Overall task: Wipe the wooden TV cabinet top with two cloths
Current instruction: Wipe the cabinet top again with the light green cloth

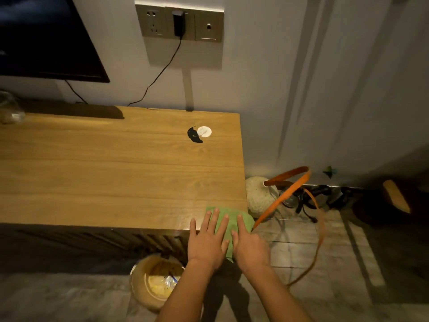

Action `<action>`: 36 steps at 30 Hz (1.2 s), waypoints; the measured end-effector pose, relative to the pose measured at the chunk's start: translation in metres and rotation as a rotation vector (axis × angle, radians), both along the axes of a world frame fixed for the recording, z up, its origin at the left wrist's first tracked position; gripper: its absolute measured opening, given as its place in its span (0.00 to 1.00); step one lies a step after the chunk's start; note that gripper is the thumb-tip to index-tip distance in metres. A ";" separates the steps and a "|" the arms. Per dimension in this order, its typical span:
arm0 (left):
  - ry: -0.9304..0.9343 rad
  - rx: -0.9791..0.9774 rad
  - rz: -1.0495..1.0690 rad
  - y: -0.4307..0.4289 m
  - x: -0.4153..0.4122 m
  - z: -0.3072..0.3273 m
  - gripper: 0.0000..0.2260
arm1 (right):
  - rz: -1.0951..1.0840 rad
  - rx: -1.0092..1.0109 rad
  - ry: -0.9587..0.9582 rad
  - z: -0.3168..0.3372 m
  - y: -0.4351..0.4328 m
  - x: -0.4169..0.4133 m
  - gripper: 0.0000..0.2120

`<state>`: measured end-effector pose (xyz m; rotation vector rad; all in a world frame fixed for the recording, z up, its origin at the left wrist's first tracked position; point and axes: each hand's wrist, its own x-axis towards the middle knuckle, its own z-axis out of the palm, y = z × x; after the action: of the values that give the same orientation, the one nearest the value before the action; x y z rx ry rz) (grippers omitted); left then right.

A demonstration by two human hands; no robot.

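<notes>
The wooden TV cabinet top (116,173) fills the left and middle of the view. A green cloth (226,223) lies over its near right corner and hangs off the front edge. My left hand (209,240) lies flat on the cloth's left part with fingers spread. Beside it, my right hand (248,245) presses flat on the cloth's right part at the corner. Only one cloth shows. Neither hand curls around the cloth; both rest palm down on it.
A white disc with a black piece (199,134) sits on the cabinet near the back right. A TV (41,38) hangs above left, with a wall socket and plugged cable (178,23). A bin (155,282) stands below the cabinet front. An orange strap (287,194) and clutter lie on the floor right.
</notes>
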<state>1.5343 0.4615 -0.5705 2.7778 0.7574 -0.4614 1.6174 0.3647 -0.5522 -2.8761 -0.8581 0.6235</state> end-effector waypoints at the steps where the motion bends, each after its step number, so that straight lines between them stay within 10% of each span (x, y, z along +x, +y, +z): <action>1: 0.020 0.003 -0.016 -0.003 -0.009 0.003 0.28 | 0.010 -0.009 0.020 0.003 -0.003 -0.008 0.26; 7: 0.147 -0.178 0.031 -0.001 -0.066 0.025 0.32 | -0.037 0.015 0.194 0.025 0.012 -0.052 0.24; 15: 0.066 -0.930 0.266 0.085 -0.193 0.073 0.46 | 0.005 0.083 0.527 0.074 0.115 -0.155 0.12; 26: -0.505 -0.662 0.652 0.232 -0.401 0.141 0.33 | -0.383 0.388 1.110 0.178 0.301 -0.332 0.09; 36: -0.646 -0.355 0.801 0.334 -0.517 0.181 0.10 | -0.252 0.406 1.272 0.223 0.406 -0.441 0.09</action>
<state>1.0171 0.7957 -0.3891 1.8784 1.3189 0.3951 1.1767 0.7709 -0.3297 -1.6114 -0.3147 1.6561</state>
